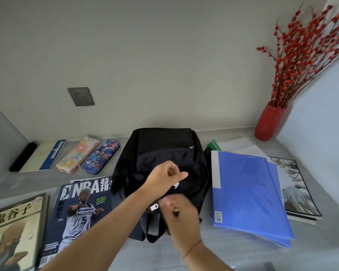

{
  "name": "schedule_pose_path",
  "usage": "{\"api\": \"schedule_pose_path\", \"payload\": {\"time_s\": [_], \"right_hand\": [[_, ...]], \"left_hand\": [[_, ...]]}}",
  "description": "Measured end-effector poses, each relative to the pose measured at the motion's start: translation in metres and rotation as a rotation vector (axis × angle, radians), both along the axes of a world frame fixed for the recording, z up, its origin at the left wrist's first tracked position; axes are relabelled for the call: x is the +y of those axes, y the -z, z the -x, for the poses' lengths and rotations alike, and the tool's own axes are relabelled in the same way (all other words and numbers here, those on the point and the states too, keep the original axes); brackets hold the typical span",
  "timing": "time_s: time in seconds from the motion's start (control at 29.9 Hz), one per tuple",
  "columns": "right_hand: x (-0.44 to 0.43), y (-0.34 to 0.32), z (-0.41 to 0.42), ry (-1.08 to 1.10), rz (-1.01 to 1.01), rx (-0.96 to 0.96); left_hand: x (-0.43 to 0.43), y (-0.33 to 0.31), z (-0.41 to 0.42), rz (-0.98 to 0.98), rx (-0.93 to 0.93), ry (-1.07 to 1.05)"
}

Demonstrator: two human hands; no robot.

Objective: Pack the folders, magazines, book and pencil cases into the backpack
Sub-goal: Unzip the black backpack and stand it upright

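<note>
Nearest the camera, the right hand (176, 210) is motion-blurred over the near end of the black backpack (160, 153); its fingers curl in against the fabric beside a small white zipper tab (154, 207), but whether they pinch anything I cannot tell. A thin cord bracelet (192, 249) circles that wrist. Just beyond it, the left hand (164, 178) is closed into a loose fist with the thumb pointing right, pressing on the backpack's upper face; a bit of white shows under it, and what it grips, if anything, is hidden.

The backpack lies flat in the middle of the grey table (233, 251), its dark strap loop (153, 225) trailing toward the viewer.

To the left, near the front edge, lies a book (14, 227) with a robed figure on its cover, and beside it an NBA magazine (78, 216) partly tucked under the left forearm. To the right sits a stack of blue folders (247, 192), overlapping another magazine (297, 188) further right.

Further back on the left lie a floral pencil case (76, 154) and a blue cartoon pencil case (101, 156), touching side by side, then a notebook (43, 156) and a black roll (23, 156). Green folder edges (213, 145) peek out behind the blue stack. At the far right stands a red vase (268, 122) of red berry branches, with a wall socket (81, 96) behind.
</note>
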State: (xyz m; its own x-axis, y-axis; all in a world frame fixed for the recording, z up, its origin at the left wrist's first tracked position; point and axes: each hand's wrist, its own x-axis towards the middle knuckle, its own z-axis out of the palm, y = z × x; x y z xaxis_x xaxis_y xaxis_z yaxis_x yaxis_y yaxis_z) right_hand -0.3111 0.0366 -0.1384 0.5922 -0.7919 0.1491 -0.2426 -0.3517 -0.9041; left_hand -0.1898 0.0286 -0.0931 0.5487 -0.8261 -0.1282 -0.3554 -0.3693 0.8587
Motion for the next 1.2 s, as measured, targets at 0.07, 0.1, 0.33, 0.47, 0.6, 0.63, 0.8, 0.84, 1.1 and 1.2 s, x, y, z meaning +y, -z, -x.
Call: {"api": "schedule_pose_path", "payload": {"time_s": [0.07, 0.1, 0.33, 0.47, 0.6, 0.63, 0.8, 0.84, 1.1, 1.2], "right_hand": [[-0.012, -0.004, -0.002, 0.122, -0.075, -0.006], [-0.014, -0.005, -0.004, 0.133, -0.123, 0.025], [-0.017, 0.006, -0.017, -0.149, 0.171, 0.215], [-0.031, 0.005, -0.022, -0.116, 0.367, 0.273], [-0.041, 0.002, -0.024, -0.084, 0.469, 0.277], [-0.041, 0.003, -0.024, -0.078, 0.478, 0.271], [-0.041, 0.007, -0.021, -0.076, 0.456, 0.235], [-0.041, 0.006, -0.022, -0.079, 0.448, 0.23], [-0.041, 0.008, -0.027, -0.101, 0.45, 0.237], [-0.043, 0.01, -0.027, -0.1, 0.437, 0.236]], "left_hand": [[0.029, 0.007, -0.002, 0.029, -0.136, -0.084], [0.043, 0.012, -0.001, 0.025, -0.219, -0.118], [0.098, 0.062, 0.004, -0.043, -0.541, -0.032], [0.1, 0.068, 0.0, -0.101, -0.767, 0.046], [0.101, 0.069, -0.005, 0.134, -0.793, -0.065], [0.103, 0.069, -0.006, 0.174, -0.786, -0.083], [0.103, 0.07, -0.005, 0.126, -0.931, 0.029], [0.102, 0.07, -0.003, 0.089, -0.988, 0.072], [0.087, 0.069, 0.0, -0.171, -1.108, 0.194], [0.092, 0.064, -0.004, -0.153, -1.049, 0.164]]}}
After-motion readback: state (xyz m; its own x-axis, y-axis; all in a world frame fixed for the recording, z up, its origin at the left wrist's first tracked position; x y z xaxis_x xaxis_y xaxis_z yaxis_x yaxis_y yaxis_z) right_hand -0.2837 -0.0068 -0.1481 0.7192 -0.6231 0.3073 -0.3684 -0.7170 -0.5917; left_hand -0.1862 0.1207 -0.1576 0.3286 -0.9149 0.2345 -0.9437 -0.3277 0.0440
